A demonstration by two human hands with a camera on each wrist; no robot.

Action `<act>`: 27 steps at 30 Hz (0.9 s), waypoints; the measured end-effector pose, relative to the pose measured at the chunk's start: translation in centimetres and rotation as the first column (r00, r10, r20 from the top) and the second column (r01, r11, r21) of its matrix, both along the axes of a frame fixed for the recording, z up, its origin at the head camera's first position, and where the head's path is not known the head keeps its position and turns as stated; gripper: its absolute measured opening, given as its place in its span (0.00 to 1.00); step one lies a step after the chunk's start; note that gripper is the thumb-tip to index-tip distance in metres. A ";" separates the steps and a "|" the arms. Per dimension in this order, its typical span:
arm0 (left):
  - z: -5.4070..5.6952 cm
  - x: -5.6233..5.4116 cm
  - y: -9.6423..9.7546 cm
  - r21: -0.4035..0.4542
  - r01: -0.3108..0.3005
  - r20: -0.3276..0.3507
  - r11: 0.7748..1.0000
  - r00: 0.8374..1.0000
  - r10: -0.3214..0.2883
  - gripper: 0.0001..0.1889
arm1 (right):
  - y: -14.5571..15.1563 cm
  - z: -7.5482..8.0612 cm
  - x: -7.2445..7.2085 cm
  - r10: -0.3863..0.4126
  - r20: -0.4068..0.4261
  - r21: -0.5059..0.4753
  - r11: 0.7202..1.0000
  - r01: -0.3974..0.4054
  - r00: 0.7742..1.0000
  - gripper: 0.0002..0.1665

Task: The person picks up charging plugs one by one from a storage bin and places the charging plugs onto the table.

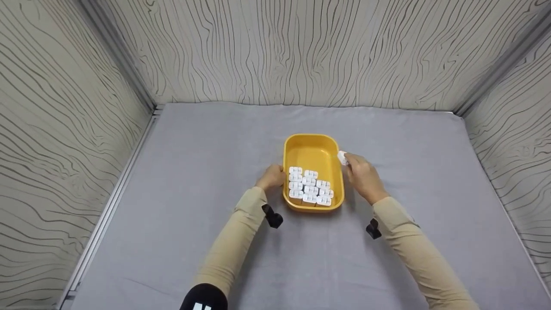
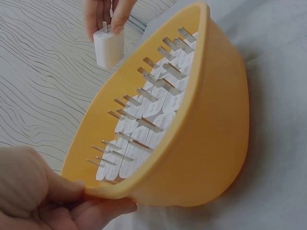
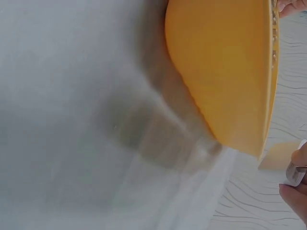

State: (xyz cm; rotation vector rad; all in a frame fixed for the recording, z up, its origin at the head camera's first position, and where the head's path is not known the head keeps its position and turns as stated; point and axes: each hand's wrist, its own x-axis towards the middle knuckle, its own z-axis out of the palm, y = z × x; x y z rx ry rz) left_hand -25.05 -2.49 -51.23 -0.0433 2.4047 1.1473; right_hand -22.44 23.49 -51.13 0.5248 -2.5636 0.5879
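Observation:
A yellow plastic bin (image 1: 313, 209) holds several white charger plugs (image 1: 311, 189), packed upright in rows at its near end with metal prongs pointing up. My left hand (image 1: 272, 177) grips the bin's left rim; in the left wrist view its thumb lies over the rim (image 2: 115, 190) with fingers beneath. At the bin's right side, my right hand (image 1: 364, 175) pinches one white charger plug (image 2: 109, 47) near its pronged end, prongs toward the palm. That plug is above the right rim, its body pointing toward the bin.
A grey cloth (image 1: 193, 172) covers the table under the bin. Wood-patterned panels (image 1: 301, 51) stand at the back and both sides, with metal rails (image 1: 112, 47) at the corners. A black rounded object (image 1: 204, 297) shows at the bottom edge.

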 end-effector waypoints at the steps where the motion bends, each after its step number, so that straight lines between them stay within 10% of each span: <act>1: -0.2 -0.1 0.0 0.009 0.001 0.004 1.000 1.000 -0.001 0.11 | 0.2 -0.2 0.0 -0.006 -0.007 0.008 1.000 0.006 1.000 0.17; 4: -0.6 -0.4 -0.3 0.014 0.024 -0.042 1.000 0.999 -0.023 0.13 | 0.7 -0.9 -0.2 -0.013 -0.037 0.023 1.000 0.014 0.999 0.15; 11: -5.5 -3.0 -0.4 0.054 0.042 -0.069 0.998 0.997 -0.038 0.12 | 1.3 -2.0 -0.5 -0.007 -0.066 0.023 1.000 0.008 0.998 0.14; 20: -2.0 -1.1 -0.2 0.005 0.005 -0.070 1.000 0.998 -0.004 0.13 | 1.4 -2.7 -0.7 -0.004 -0.013 0.037 0.999 0.004 1.000 0.15; 27: -9.2 -4.7 -0.3 0.025 0.047 -0.119 0.999 0.992 -0.043 0.14 | 1.4 -3.5 -0.8 -0.024 0.049 0.055 0.998 0.022 0.998 0.15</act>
